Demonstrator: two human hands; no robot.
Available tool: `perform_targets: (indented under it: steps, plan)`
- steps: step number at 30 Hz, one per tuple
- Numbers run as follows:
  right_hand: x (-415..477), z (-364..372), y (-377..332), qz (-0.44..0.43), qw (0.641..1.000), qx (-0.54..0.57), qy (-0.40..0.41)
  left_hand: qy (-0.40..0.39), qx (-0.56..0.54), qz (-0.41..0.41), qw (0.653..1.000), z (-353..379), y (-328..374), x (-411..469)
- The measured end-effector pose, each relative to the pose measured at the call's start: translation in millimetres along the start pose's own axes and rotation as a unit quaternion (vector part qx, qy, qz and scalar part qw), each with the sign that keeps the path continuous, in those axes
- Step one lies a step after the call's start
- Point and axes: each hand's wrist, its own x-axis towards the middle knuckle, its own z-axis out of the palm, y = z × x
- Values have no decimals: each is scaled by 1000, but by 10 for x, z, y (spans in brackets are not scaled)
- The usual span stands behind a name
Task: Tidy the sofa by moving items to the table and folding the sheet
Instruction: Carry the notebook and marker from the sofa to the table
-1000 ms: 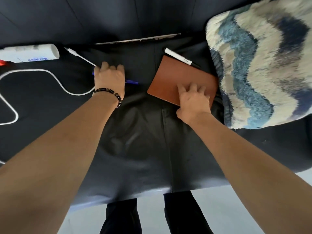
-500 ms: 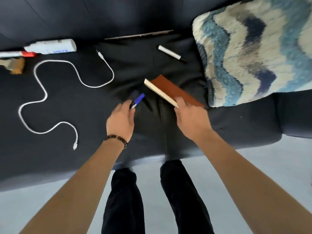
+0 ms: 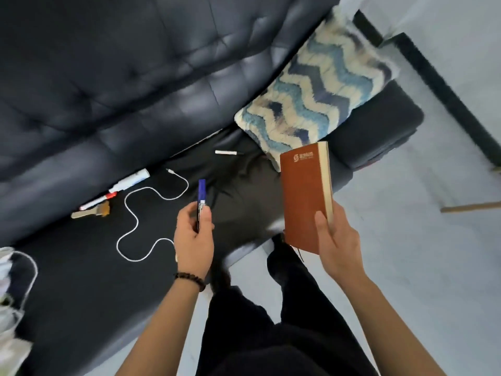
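My left hand (image 3: 193, 240) grips a blue marker (image 3: 201, 199), held upright above the front of the black sofa seat (image 3: 81, 267). In my right hand (image 3: 336, 240) is a brown notebook (image 3: 303, 196), lifted clear of the sofa and standing on end. Left on the seat are a white cable (image 3: 135, 221), a white marker (image 3: 226, 152), a white tube (image 3: 130, 181), a red-capped marker (image 3: 99, 200) and a small brush (image 3: 90, 212). A dark sheet (image 3: 244, 196) lies rumpled on the seat below the notebook.
A blue and cream wavy-patterned cushion (image 3: 317, 96) leans at the sofa's right end. Pale floor (image 3: 406, 240) lies to the right, with a wooden leg (image 3: 471, 207) at the edge. White blurred items (image 3: 8, 294) sit at the far left. My dark-trousered legs (image 3: 284, 308) stand before the sofa.
Both hands have lifted off the seat, the left with the blue marker, the right with the notebook, now upright. The view has pulled back and turned toward the right.
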Motion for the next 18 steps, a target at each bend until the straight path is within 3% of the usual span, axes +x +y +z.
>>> perform_targets:
  steps: [6,12,18]
  plan:
    - [-1245,-805,-107,93,968,136,190,-126,-8,69,990,-210,1023,-589]
    - [-2213,-1263,237,175,889,268,328,-256,41,164,952,118,1442,-1439]
    - [-3012,-1693,984,186,808,352,436,-379,92,242,888,776,1489,-2563]
